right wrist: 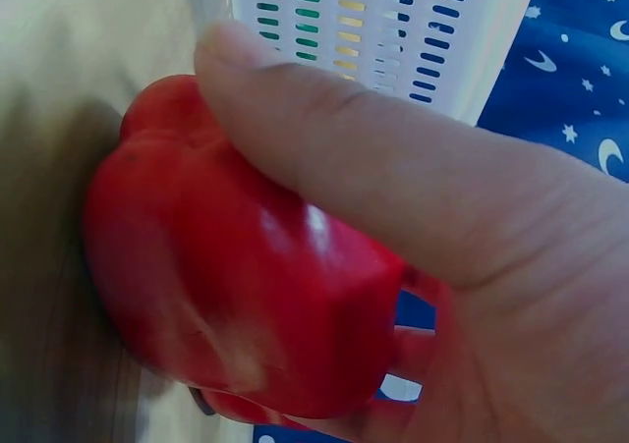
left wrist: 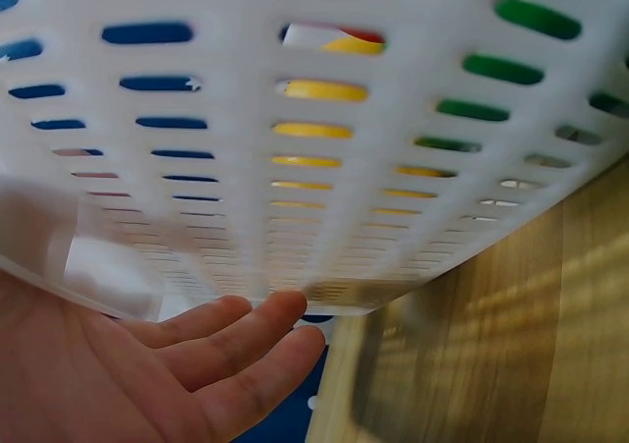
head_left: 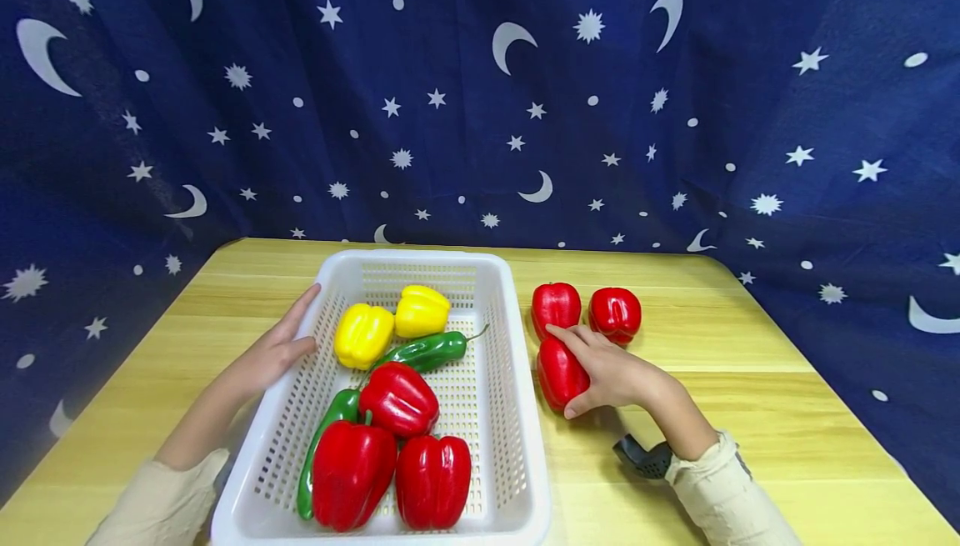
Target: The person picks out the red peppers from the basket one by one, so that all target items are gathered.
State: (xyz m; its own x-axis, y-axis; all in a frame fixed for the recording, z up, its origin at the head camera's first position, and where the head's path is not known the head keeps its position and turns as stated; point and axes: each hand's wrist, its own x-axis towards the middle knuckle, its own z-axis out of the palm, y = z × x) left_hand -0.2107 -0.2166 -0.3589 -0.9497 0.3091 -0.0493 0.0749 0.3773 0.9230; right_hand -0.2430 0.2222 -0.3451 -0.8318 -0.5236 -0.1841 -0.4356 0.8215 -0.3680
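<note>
My right hand [head_left: 611,367] grips a red bell pepper [head_left: 558,375] on the table, just right of the white basket [head_left: 528,413]. In the right wrist view the thumb lies across this pepper's side, while the other fingers are partly hidden behind it. Just beyond it are two more red bell peppers [head_left: 556,308] [head_left: 615,314]. My left hand [head_left: 266,358] rests at the basket's left rim, its thumb over the edge. The left wrist view has its other fingers [left wrist: 241,359] nearly straight beneath the rim, outside the slotted wall.
Inside the basket lie two yellow bell peppers [head_left: 363,335] [head_left: 422,311], two long green peppers [head_left: 427,352] [head_left: 326,446] and three red bell peppers [head_left: 399,398] [head_left: 352,475] [head_left: 433,482]. A black strap-like piece [head_left: 643,456] hangs at my right wrist. Behind the wooden table [head_left: 750,413] hangs a blue curtain [head_left: 465,96].
</note>
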